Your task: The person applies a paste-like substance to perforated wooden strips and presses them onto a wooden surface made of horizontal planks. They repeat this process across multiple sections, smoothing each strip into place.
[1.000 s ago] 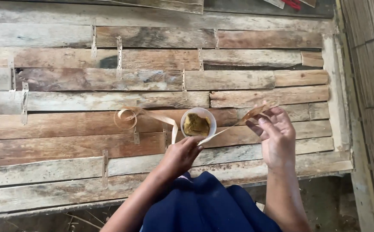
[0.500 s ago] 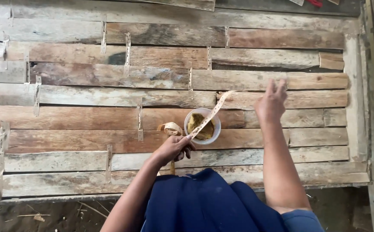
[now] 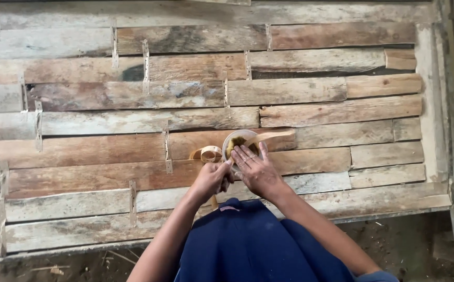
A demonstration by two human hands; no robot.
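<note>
Near the plank table's (image 3: 342,104) front edge, your right hand (image 3: 255,169) lies flat, fingers spread, over the small round white bowl (image 3: 237,142). Your left hand (image 3: 211,180) pinches the pale curled leaf strip (image 3: 208,154). Risk: pressing unevenly tips the bowl; the strip may uncoil.

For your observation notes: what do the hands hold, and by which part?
The left hand pinches the thin strip by its near end; the right hand lies flat over the small bowl, without a clear grip.
</note>
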